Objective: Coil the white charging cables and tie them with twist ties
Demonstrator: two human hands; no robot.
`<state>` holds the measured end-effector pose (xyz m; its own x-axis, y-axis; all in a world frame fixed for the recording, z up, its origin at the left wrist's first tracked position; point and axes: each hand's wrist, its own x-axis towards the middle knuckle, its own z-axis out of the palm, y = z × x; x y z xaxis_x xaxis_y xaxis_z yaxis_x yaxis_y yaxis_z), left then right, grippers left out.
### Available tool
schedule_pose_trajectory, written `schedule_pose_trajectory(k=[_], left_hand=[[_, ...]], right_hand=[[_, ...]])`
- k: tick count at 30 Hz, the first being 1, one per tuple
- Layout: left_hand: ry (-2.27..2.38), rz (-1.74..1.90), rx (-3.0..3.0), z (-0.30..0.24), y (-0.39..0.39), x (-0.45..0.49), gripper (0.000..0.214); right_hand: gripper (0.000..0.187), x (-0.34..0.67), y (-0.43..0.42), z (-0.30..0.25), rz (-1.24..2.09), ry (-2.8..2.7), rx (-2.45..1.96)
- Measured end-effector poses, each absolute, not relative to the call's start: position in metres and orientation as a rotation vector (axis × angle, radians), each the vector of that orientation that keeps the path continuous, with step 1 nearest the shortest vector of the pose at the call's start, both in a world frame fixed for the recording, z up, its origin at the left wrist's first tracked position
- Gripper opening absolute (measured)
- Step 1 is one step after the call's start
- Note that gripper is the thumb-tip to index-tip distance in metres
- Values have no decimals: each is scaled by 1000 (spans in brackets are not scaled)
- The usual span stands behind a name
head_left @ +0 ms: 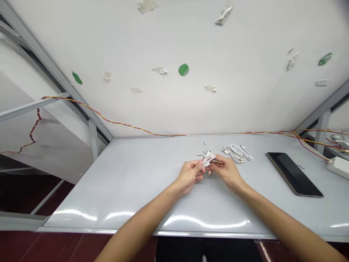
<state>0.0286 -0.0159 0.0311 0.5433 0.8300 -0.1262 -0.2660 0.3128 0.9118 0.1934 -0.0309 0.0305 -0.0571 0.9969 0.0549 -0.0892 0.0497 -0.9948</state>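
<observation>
My left hand [189,175] and my right hand [225,171] hold a small coiled white cable [208,161] between their fingertips, above the middle of the light grey table [114,182]. Both hands pinch the bundle from either side, and a short end sticks out to the right. Next to my right hand, a second coiled white cable [237,153] lies on the table. Several thin black wire snippets [204,152] lie around the hands.
A black tablet [293,174] lies to the right, and a white power strip [338,167] sits at the right edge. Twisted red-and-yellow wires [114,122] run along the white wall behind the table. Metal frame bars rise at both sides.
</observation>
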Motion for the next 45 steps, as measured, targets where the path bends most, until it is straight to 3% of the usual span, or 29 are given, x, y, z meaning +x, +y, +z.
schedule_pose_trajectory(k=[4,8,14,21,34,36,38,42,45], left_hand=[[658,754,995,31,-16,27,45],[708,845,1006,30,-16,29,47],[835,1000,1127,29,-12,28,43],[942,970,1362,29,-13,28,44],[1051,978,1506,28,-15,28,35],[1085,1003,1579,28,-17,29,35],[1132,1017,1644,27,-19,30,36],[1244,1013,1768,26,-18,28,35],[1234,1003,1956,25,-15,25,31]], right_hand=[[49,195,-29,31,1338,-1119,-1158],[30,199,-28,33,1470,-1134,-1083],[37,196,-33,34,1844,-894,-1044],[26,195,-31,26,1706,-876,-1079],[38,194,-34,32,1542,-1243,-1178],[31,193,-35,28,1382,-1416,-1254],[26,192,-36,22,1020,-1693,-1330],[28,189,-42,7,152,-2097,-1249],[36,190,-43,0,-188,-2154,-1094]])
